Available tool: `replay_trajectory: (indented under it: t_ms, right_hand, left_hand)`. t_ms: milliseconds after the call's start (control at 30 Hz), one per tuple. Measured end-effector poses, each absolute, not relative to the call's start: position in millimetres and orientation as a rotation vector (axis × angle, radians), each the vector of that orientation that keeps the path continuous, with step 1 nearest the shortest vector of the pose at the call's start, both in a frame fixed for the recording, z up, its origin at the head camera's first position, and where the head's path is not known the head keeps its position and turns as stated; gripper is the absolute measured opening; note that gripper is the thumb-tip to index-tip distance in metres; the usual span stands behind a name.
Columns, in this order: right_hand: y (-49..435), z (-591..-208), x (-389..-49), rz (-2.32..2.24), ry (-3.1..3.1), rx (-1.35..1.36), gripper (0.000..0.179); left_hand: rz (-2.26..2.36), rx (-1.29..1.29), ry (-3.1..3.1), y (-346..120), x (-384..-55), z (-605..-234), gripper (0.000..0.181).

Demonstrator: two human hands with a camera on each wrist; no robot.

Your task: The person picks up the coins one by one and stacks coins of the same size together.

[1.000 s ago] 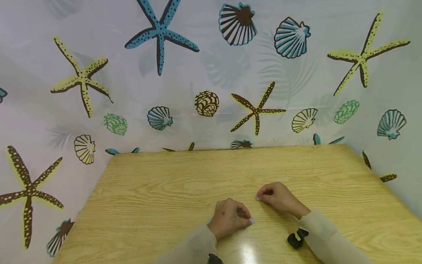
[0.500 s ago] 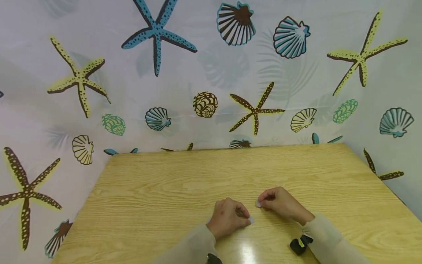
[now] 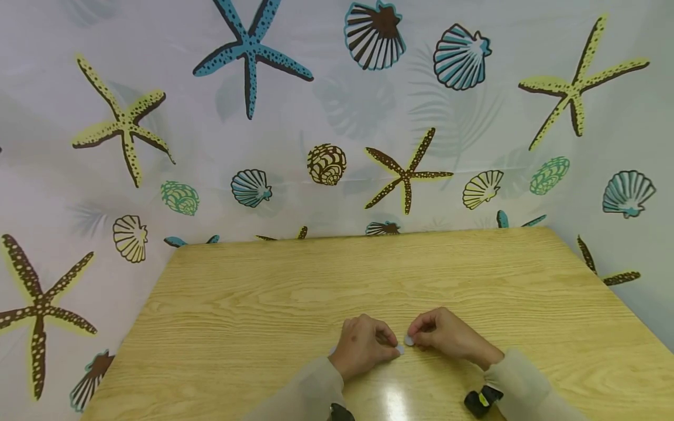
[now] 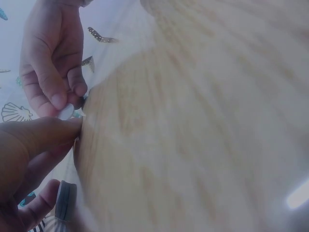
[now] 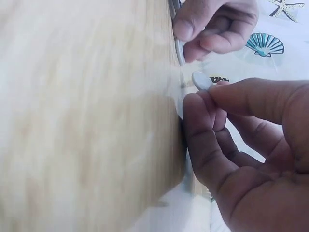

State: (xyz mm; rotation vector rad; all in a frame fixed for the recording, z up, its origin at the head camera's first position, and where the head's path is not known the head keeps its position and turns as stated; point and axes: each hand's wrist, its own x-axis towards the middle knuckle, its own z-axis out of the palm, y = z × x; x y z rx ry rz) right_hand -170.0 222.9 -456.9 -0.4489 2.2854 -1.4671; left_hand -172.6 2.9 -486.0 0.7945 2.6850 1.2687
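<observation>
My right hand pinches a small white disc between thumb and index finger, just above the table. In the right wrist view, the disc shows as a thin, round-edged piece at the fingertips. Close by on the left, my left hand pinches a flat pale grey piece against the tabletop; most of it is hidden. In the left wrist view, a round-edged grey object shows beyond a curled finger. Whether it belongs to the same piece, I cannot tell.
Both hands work over a light wooden table. A white cloth printed with starfish and shells hangs behind it and along both sides. A black camera is strapped at the right wrist.
My right hand has come nearer the body with the white disc, down towards the left fingertips. The left hand has hardly moved, and both hands keep their grip.
</observation>
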Motion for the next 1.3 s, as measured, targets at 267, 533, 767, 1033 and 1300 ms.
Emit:
replay_trajectory:
  t_ms: [267, 533, 767, 1033, 1300]
  right_hand:
    - [216, -457, -164, -1.407, 2.328, -0.497, 0.007]
    - [209, -458, -163, -1.320, 2.457, -0.540, 0.006]
    - [209, -458, -162, -1.286, 2.486, -0.554, 0.005]
    - [219, -457, -161, -1.223, 2.500, -0.607, 0.015]
    - [217, -457, -161, -1.227, 2.507, -0.671, 0.014]
  left_hand:
    - [1.267, 0.786, 2.708, 4, -174, -487, 0.014]
    - [1.258, 0.778, 2.709, 5, -174, -485, 0.014]
    - [1.230, 0.763, 2.716, 5, -174, -484, 0.014]
    - [1.245, 0.759, 2.697, 5, -174, -485, 0.013]
    - [1.245, 0.753, 2.695, 5, -174, -484, 0.014]
